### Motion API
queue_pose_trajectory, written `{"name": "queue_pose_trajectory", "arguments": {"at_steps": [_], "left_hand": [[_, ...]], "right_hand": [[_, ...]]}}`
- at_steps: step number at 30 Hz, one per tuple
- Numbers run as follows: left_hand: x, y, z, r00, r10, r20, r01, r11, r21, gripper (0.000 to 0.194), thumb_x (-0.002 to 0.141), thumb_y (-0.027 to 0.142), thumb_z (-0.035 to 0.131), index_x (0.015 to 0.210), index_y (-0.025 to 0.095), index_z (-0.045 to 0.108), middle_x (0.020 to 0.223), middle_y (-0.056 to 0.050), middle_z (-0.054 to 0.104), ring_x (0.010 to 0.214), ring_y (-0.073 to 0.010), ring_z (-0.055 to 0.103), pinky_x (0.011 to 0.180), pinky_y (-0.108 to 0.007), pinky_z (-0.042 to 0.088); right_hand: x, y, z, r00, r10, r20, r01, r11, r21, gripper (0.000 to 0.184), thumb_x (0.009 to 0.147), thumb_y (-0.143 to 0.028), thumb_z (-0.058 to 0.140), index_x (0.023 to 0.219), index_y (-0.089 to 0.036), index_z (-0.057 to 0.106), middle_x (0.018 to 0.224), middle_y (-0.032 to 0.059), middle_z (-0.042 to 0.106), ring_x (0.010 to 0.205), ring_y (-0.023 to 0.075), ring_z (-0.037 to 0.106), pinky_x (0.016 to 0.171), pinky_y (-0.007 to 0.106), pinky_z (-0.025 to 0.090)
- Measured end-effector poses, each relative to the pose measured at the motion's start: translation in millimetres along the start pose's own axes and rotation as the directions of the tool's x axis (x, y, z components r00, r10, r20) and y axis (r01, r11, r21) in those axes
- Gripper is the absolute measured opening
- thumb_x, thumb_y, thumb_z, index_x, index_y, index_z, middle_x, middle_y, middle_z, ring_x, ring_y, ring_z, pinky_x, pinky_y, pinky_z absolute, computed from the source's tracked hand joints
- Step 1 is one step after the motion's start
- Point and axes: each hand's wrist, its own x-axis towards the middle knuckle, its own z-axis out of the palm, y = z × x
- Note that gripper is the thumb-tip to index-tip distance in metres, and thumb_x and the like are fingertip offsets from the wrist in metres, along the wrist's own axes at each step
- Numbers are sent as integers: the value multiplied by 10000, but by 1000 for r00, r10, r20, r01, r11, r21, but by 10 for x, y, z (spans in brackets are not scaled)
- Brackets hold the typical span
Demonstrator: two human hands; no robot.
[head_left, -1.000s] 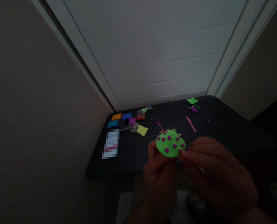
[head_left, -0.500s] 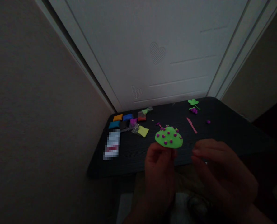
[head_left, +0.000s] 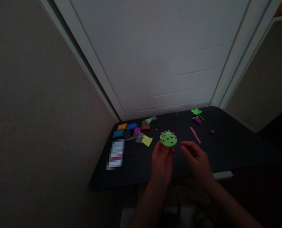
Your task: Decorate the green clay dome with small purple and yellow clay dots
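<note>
My left hand point(head_left: 163, 161) grips a bright green clay piece point(head_left: 169, 141) from below, its fingers hidden in part behind it. The piece is domed like a cap and dotted with small purple balls and bits of yellow. Just to its right is my right hand point(head_left: 195, 160), apart from the clay, thumb and forefinger brought together in a pinch. Whatever the pinch holds, if anything, is too small to make out. Beyond the right hand lie a pink plastic clay knife point(head_left: 195, 135) and a small purple clay lump point(head_left: 211, 131).
On the dark table point(head_left: 131, 169), several clay packets sit at the left, among them an orange packet point(head_left: 122, 127) and a yellow packet point(head_left: 146, 140). A blurred white packet point(head_left: 116, 154) is nearer. Far right lie a green clay clover point(head_left: 196, 111) and a purple berry cluster point(head_left: 197, 120). Behind stands a white door point(head_left: 155, 47).
Both hands have moved farther out over the table, away from me. My right hand has come left, closer to the green clay piece. The view has tilted up slightly.
</note>
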Motion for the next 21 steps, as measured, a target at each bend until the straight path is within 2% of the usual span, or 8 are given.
{"name": "queue_pose_trajectory", "arguments": {"at_steps": [4,8,14,21], "left_hand": [[68,-133,-98,999,-24,27,24,1000,17,171,761,125,598,922,160,640,975,-41,643,914,-127,587,864,-262,426],[117,-219,-183,999,-29,35,28,998,48,171,762,122,598,930,140,626,998,-53,637,965,-143,578,921,-293,400],[196,-288,-302,995,-39,93,25,989,145,262,829,255,529,1058,130,545,1112,-83,561,995,-204,551,836,-429,462],[223,-319,-321,989,-62,131,16,945,326,308,839,296,510,1106,141,519,1131,-89,544,982,-205,552,817,-422,472]], "right_hand": [[17,156,148,995,69,66,-75,994,84,274,864,-313,493,1083,-151,526,1069,68,563,900,159,574,768,360,494],[45,231,209,991,103,83,-113,986,122,293,862,-312,496,1107,-152,514,1101,74,550,933,172,567,788,378,487],[102,365,216,989,122,87,-133,983,129,294,860,-312,498,1105,-151,516,1106,74,548,942,175,564,794,382,484],[112,394,221,988,135,78,-144,983,116,298,861,-313,498,1110,-151,513,1109,75,546,943,176,563,795,384,483]]}}
